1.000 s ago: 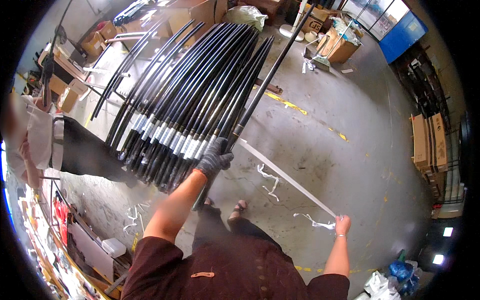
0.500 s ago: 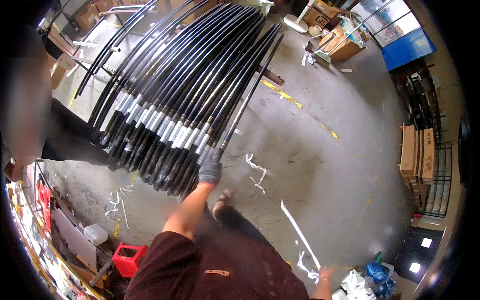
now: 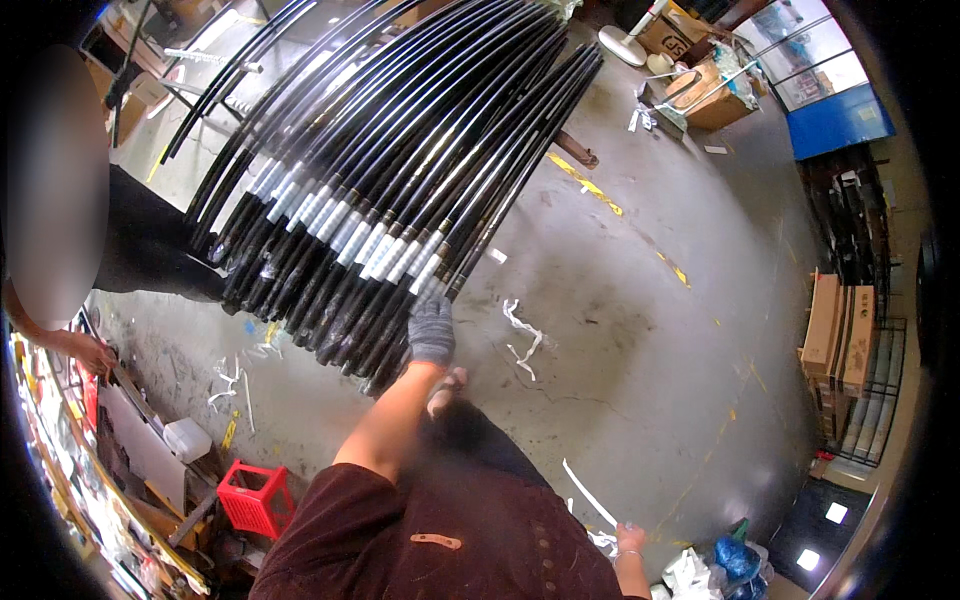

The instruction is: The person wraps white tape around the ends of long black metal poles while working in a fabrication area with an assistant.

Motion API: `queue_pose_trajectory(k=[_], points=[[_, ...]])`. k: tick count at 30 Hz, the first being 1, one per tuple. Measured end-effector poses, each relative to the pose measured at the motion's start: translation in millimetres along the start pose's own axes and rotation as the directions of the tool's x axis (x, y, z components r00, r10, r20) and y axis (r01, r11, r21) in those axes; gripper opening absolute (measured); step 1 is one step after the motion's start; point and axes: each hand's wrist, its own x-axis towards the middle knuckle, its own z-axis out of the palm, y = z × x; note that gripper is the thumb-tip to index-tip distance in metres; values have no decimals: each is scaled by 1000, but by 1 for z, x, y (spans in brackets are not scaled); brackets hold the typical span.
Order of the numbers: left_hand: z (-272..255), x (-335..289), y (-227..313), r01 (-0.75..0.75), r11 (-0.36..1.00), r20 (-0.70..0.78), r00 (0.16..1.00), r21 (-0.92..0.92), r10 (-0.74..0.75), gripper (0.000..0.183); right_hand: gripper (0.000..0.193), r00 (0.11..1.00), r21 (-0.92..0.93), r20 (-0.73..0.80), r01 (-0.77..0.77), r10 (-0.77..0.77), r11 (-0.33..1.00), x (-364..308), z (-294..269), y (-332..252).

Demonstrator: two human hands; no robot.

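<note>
My left hand (image 3: 431, 330), in a grey knit glove, is closed over the handle end of the outermost black rod (image 3: 497, 205) at the right side of a long row. Its fingertips are partly blurred against the handles. Rods in this row (image 3: 390, 170) are long, thin and glossy, with pale bands and dark, plastic-wrapped handles pointing toward me. Low on the right, my bare right hand (image 3: 629, 538) grips a bunch of white strips (image 3: 588, 492), one of which sticks up to the left.
Another person's arm (image 3: 70, 345) is at the left, beside the row. White scraps (image 3: 522, 340) lie on the grey floor. A red plastic basket (image 3: 255, 498) stands at lower left, white and blue bags (image 3: 735, 560) at lower right, cardboard boxes (image 3: 840, 330) along the right.
The outermost rod, apart from the row before, now lies against it under my left hand. My right hand has moved up and slightly left. The other person's hand has come into sight.
</note>
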Motion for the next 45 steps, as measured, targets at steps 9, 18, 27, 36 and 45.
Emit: queue_pose_trajectory(k=[9, 18, 27, 36, 45], points=[[0, 27, -24, -212, 960, 86, 976, 182, 199, 46, 39, 980, -20, -40, 193, -194, 981, 25, 34, 17], [-67, 87, -38, 99, 992, 237, 965, 80, -115, 89, 26, 962, 220, 120, 216, -247, 951, 58, 44, 12], [-63, 102, -56, 164, 982, 205, 962, 91, -180, 100, 23, 582, 730, 104, 506, -806, 460, -19, 42, -409], [-61, 141, -72, 75, 956, 77, 995, -284, -56, 81, 63, 418, 825, 498, 41, -760, 564, -90, 91, -682], [-56, 175, -85, 34, 941, 125, 992, -338, 10, 81, 61, 643, 809, 201, 317, -739, 495, -107, 114, -713]])
